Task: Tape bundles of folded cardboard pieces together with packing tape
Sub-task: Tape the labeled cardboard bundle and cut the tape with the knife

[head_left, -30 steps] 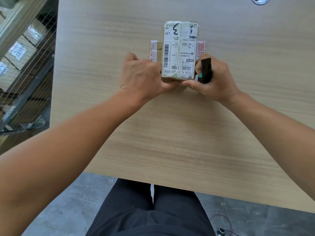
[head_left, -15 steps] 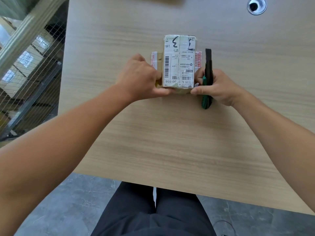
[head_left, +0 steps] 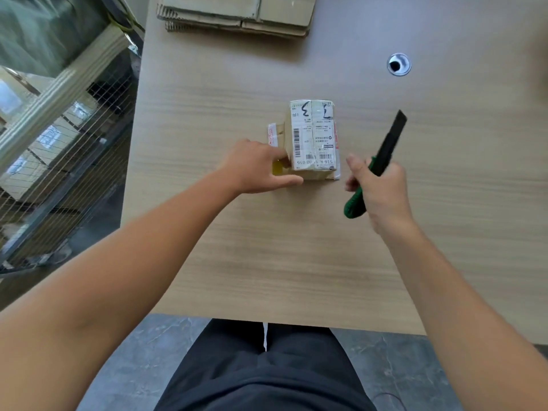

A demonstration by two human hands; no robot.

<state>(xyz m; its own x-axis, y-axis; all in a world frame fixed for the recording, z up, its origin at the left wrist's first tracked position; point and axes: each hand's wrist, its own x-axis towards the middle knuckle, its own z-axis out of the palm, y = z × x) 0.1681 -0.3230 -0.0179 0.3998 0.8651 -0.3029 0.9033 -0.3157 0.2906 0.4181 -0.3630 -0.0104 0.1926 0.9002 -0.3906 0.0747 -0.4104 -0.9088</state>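
A taped bundle of folded cardboard (head_left: pixel 312 140) was seen lying flat on the wood-grain surface (head_left: pixel 267 262), slightly above the centre of the frame. Its top face was covered by white shipping labels with barcodes and black handwritten marks, and glossy tape was visible over them. A narrower cardboard flap with red-and-white printed tape projected from the bundle's left side.

The left hand (head_left: pixel 255 170) was placed against the lower left corner of the bundle, with the fingers resting at its left edge and the thumb extended rightward along the near edge; the hand was loosely spread and nothing was clasped in it. Whether the bundle was pressed down could not be told.

The right hand (head_left: pixel 379 188) was held to the right of the bundle, apart from it, and was closed around a utility knife (head_left: pixel 382 155). The green grip of the knife protruded below the fist toward the lower left, and the black body was pointed toward the upper right, raised above the surface. No exposed blade could be made out.

A stack of flattened cardboard (head_left: pixel 237 13) was shown at the upper edge of the frame, well apart from the bundle. A round cable grommet (head_left: pixel 398 64) was set into the surface at the upper right.
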